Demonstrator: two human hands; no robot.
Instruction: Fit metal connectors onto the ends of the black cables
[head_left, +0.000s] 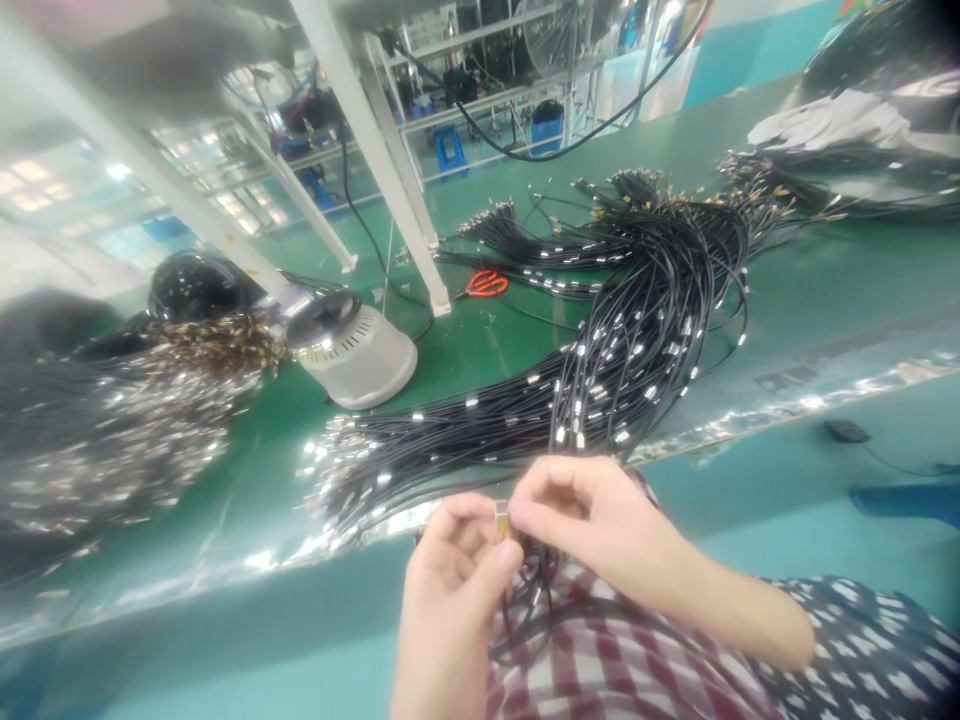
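Note:
Both my hands meet low in the middle of the view, just off the near edge of the green bench [825, 290]. My left hand [450, 580] is curled, thumb and fingers pinching a small gold connector [501, 518]. My right hand [581, 515] pinches the same connector from the right side. Thin black cables [529, 600] loop down below my hands over my checked clothing. A large bundle of black cables [622, 350] with silver sleeves lies on the bench straight ahead of my hands.
A white round device [360, 355] stands left of centre beside a slanted white frame post [390, 170]. Orange-handled scissors [486, 284] lie behind the bundle. Another cable heap with gold ends [127, 420] fills the left. White cloth [832, 120] lies far right.

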